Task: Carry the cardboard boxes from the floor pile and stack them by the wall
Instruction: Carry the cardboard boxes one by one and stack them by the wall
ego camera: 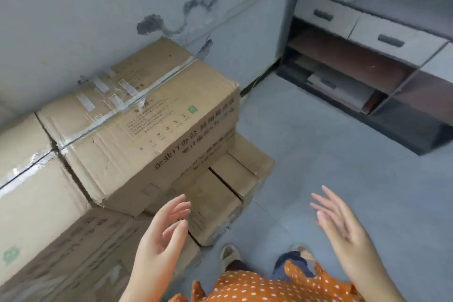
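Note:
Brown cardboard boxes are stacked against the grey wall (73, 19) on the left. The top taped box (137, 125) sits on lower boxes, with another large box (31, 191) beside it at the left edge. A lower box (220, 193) juts out toward the floor. My left hand (164, 230) hovers in front of the stack with relaxed fingers, holding nothing. Over the floor to the right, my right hand (343, 223) is spread and likewise holds nothing. Neither hand touches a box.
A dark shelving unit with grey drawers (362, 39) stands at the back right, with flat items on its lower shelves. Grey floor (331, 154) stretches between the stack and the shelves. My feet (230, 255) stand near the lowest box.

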Demonstrator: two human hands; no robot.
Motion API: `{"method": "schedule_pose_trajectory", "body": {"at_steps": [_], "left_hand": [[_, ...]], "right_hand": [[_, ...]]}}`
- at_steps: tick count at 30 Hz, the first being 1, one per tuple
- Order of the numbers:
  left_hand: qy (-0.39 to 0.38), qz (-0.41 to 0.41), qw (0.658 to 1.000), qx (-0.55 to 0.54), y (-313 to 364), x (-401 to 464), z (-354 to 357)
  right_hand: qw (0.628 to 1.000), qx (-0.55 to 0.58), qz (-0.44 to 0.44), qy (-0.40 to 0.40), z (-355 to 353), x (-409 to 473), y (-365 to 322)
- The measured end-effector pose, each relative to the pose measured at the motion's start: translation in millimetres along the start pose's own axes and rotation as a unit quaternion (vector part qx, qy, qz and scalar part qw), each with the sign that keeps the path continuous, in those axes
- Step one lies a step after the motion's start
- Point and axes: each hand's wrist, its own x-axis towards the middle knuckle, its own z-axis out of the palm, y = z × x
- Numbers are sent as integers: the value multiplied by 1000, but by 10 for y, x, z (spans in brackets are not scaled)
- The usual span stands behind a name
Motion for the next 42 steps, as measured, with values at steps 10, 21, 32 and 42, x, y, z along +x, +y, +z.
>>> {"method": "schedule_pose_trajectory", "body": {"at_steps": [10, 21, 32, 42], "left_hand": [[-215, 106, 971, 0, 647, -135, 1186], [-437, 156, 885, -34, 863, -2128, 3312], [-603, 207, 770, 35, 1075, -3435, 4726], [-717, 224, 659, 35, 1508, -4751, 6576]], "right_hand": [[955, 43, 11, 293, -1122, -1257, 252], [829, 72, 85, 548, -2818, -3610, 911], [686, 142, 120, 704, -3442, -4897, 1444], [562, 157, 153, 797, -4638, -5500, 1948]]}}
